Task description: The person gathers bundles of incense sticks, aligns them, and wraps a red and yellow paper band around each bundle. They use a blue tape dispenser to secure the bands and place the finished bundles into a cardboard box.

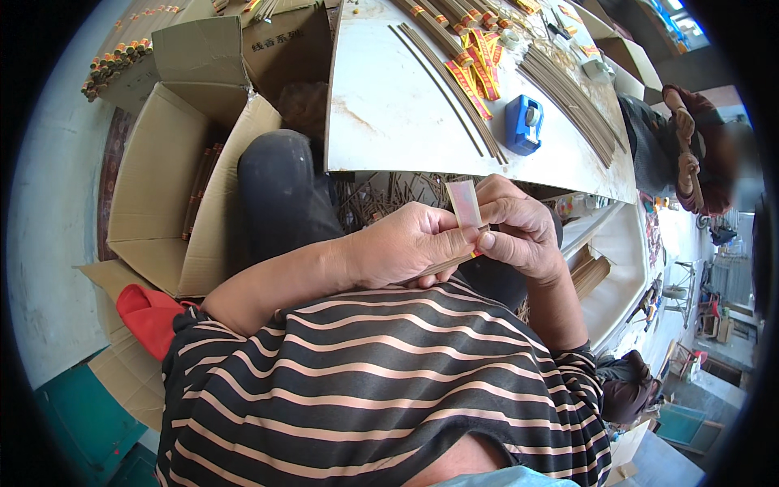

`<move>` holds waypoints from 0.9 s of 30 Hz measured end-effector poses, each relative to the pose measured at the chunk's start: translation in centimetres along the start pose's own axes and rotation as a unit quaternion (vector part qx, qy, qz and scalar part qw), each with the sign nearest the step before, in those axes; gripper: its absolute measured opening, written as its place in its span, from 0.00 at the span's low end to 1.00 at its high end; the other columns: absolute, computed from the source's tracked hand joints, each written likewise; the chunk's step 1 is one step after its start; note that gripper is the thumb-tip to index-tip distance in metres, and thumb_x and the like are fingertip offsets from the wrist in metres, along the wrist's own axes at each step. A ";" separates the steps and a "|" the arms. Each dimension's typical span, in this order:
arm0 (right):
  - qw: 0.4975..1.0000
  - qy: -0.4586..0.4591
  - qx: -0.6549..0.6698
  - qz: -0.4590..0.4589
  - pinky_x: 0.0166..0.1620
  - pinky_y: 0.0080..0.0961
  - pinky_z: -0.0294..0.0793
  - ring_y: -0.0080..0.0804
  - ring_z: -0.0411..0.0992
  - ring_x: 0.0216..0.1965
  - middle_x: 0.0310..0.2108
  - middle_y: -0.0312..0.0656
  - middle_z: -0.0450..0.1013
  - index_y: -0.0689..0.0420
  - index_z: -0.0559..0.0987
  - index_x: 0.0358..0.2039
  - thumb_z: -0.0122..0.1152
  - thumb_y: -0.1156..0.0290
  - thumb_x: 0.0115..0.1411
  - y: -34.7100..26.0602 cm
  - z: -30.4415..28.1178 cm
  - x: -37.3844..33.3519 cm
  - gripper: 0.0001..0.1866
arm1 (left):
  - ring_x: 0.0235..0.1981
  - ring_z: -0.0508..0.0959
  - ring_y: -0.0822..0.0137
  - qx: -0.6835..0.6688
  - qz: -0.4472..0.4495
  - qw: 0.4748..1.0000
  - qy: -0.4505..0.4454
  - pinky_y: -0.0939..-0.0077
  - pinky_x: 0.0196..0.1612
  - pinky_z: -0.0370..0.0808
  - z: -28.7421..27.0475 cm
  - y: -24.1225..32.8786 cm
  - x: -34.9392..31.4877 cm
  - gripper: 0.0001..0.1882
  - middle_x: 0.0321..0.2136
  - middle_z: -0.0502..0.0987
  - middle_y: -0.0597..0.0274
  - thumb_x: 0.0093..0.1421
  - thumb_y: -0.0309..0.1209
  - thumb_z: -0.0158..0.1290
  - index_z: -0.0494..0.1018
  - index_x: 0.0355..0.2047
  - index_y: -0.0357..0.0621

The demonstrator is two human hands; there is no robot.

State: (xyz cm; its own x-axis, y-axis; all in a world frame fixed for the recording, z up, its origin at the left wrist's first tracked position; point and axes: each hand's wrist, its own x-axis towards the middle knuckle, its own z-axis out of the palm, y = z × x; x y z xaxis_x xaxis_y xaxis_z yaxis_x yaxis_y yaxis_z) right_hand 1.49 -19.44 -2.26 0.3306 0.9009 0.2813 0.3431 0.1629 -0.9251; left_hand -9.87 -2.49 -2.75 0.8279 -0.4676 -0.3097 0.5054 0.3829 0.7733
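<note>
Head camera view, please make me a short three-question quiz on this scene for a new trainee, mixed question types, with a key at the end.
1. Multiple choice: what colour is the tape dispenser on the white table?
a) red
b) blue
c) green

2. True or false: the open cardboard box stands on the person's left.

3. Fill in the blank: the left hand and the right hand come together at a pale, translucent ____.

Key: 1. b, blue; 2. true; 3. strip.
</note>
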 end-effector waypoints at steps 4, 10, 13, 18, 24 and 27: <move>0.999 -0.002 -0.024 -0.022 0.38 0.25 0.67 0.30 0.67 0.33 0.29 0.40 0.69 0.63 0.79 0.29 0.65 0.72 0.49 -0.5 -0.3 0.4 0.08 | 0.16 0.64 0.82 -0.028 0.014 1.000 -0.005 0.91 0.20 0.63 0.2 0.2 -0.2 0.14 0.19 0.68 0.70 0.63 0.38 0.45 0.71 0.35 0.39; 0.998 -0.024 -0.036 -0.049 0.39 0.26 0.67 0.32 0.67 0.34 0.29 0.40 0.69 0.62 0.79 0.30 0.63 0.74 0.49 -0.7 -0.4 0.6 0.07 | 0.17 0.63 0.82 -0.022 0.019 0.999 -0.034 0.91 0.21 0.63 -0.3 -0.5 0.0 0.14 0.20 0.68 0.69 0.64 0.36 0.44 0.69 0.37 0.35; 0.998 -0.021 -0.033 -0.057 0.39 0.26 0.67 0.32 0.67 0.34 0.29 0.40 0.69 0.62 0.80 0.29 0.63 0.75 0.49 -0.6 -0.4 0.5 0.07 | 0.17 0.64 0.82 -0.007 0.020 0.999 -0.038 0.91 0.21 0.63 -0.3 -0.4 0.1 0.14 0.21 0.68 0.68 0.64 0.35 0.44 0.69 0.38 0.35; 0.998 -0.012 -0.016 -0.064 0.39 0.30 0.65 0.34 0.65 0.33 0.28 0.38 0.68 0.61 0.79 0.28 0.61 0.69 0.50 -0.4 -0.1 0.3 0.08 | 0.18 0.66 0.80 -0.052 0.004 0.998 -0.043 0.89 0.22 0.65 -0.3 -0.3 0.1 0.16 0.21 0.69 0.66 0.65 0.35 0.38 0.69 0.38 0.34; 0.998 -0.018 0.029 -0.052 0.38 0.30 0.65 0.33 0.65 0.32 0.28 0.37 0.67 0.60 0.79 0.26 0.61 0.69 0.51 -0.3 0.0 0.3 0.07 | 0.18 0.68 0.78 -0.037 0.030 0.997 -0.069 0.86 0.24 0.68 -0.8 -0.4 0.3 0.21 0.21 0.71 0.66 0.67 0.40 0.31 0.70 0.34 0.37; 0.995 -0.056 0.062 -0.061 0.38 0.25 0.67 0.31 0.66 0.33 0.29 0.39 0.68 0.60 0.79 0.27 0.62 0.74 0.52 -0.2 -0.6 0.5 0.04 | 0.17 0.67 0.78 -0.062 -0.009 0.997 -0.052 0.86 0.23 0.67 -0.4 0.1 0.3 0.21 0.19 0.71 0.66 0.66 0.41 0.32 0.70 0.32 0.39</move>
State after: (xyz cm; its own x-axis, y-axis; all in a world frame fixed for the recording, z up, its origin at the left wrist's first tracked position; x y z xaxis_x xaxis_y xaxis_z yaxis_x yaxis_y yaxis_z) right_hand 2.09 -19.27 -1.80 0.1902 0.9095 0.3696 0.2616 0.3159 -0.9120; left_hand -9.51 -2.25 -2.99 0.7922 -0.5531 -0.2581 0.5513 0.4670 0.6913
